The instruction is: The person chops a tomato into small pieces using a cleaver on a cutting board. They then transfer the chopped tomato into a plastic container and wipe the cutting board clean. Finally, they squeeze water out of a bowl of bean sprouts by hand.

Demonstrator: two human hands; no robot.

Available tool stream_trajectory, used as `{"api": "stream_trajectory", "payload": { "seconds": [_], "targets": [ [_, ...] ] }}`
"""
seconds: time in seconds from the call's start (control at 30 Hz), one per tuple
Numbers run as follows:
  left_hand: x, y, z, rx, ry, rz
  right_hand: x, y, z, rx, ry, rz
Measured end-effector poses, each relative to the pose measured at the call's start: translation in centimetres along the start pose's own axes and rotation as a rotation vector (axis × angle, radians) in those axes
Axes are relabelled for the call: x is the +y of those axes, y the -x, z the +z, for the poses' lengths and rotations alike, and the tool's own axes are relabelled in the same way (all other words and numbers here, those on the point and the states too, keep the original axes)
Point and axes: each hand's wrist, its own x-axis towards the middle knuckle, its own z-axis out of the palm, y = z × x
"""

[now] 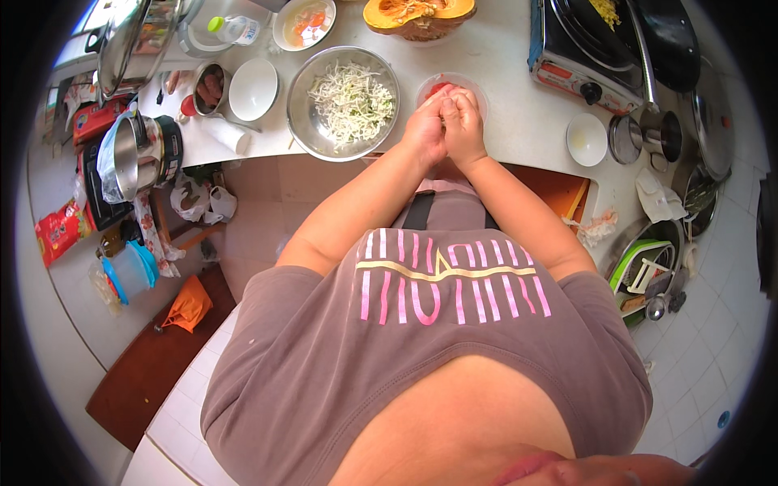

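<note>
Both my hands are pressed together at the near side of a pale, round bowl (pixel 479 93) by the counter's front edge. Something red (pixel 438 87) shows in the bowl just beyond my fingers. My left hand (pixel 425 132) and my right hand (pixel 464 130) have their fingers closed against each other; whatever is between them is hidden. Left of my hands stands a wide steel bowl (pixel 298 121) with a heap of whitish-green shreds (pixel 350 101), which neither hand touches.
Beyond the hands lies a cut pumpkin (pixel 419 18). A white bowl (pixel 254 89) and a bowl with orange pieces (pixel 304 23) stand left. On the right are a gas stove (pixel 585 69) with a pan, a small white bowl (pixel 587 139) and a steel pot (pixel 662 134).
</note>
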Motion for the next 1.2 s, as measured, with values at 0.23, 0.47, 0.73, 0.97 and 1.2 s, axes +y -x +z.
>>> {"api": "stream_trajectory", "payload": {
  "seconds": [0.23, 0.47, 0.73, 0.97, 1.2],
  "targets": [
    [-1.0, 1.0, -0.5, -0.030, -0.163, 0.006, 1.5, -0.5, 0.1, -0.043, 0.201, 0.159],
    [-0.3, 2.2, 1.3, 0.070, -0.100, 0.030, -0.9, -1.5, 0.2, -0.049, 0.029, 0.388],
    [-0.6, -1.6, -2.9, 0.140, -0.141, -0.002, -0.9, 0.1, 1.1, -0.175, -0.287, 0.428],
    [-0.9, 1.0, -0.8, 0.010, -0.125, -0.050, 2.8, -0.6, -0.5, -0.284, 0.033, 0.375],
    [-0.2, -0.5, -3.6, -0.011, -0.059, -0.040, -0.5, 1.0, 0.2, -0.372, -0.061, 0.325]
  ]
}}
